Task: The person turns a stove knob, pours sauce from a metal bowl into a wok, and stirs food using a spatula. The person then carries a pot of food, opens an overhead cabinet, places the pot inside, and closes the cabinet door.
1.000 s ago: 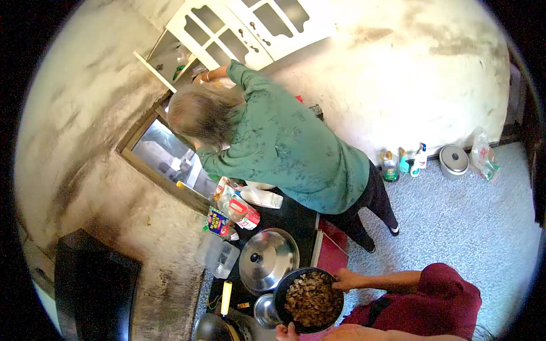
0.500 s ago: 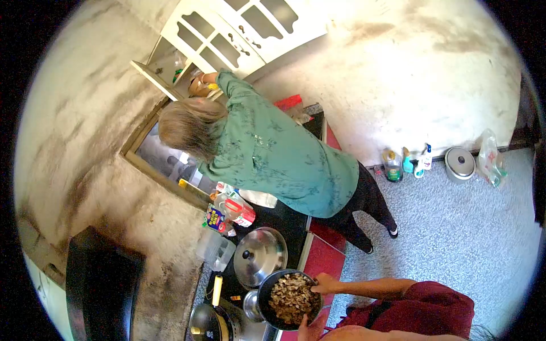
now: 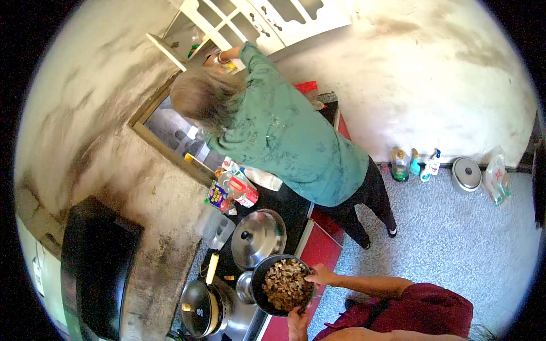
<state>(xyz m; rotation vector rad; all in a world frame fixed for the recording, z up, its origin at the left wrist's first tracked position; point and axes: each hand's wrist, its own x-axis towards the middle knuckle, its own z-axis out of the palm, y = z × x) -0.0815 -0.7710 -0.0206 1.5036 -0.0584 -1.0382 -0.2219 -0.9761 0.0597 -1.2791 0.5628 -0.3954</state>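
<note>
**Pan (image 3: 259, 299) held in both hands**

Clock positions are as seen in the view, from the pan's centre. Right hand (image 3: 322, 275): closed on the rim, between 2 and 3 o'clock. Left hand (image 3: 297, 319): gripping the rim, 5 o'clock. Food (image 3: 286, 282): inside the pan. Lid (image 3: 259, 239): 11 o'clock, on the tabletop (image 3: 296, 206).

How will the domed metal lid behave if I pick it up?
The domed metal lid looks shiny and hard, so probably stiff. Its smooth surface may be slippery, but the black knob should help the grip. Being round, it could roll if stood on its edge.
</note>
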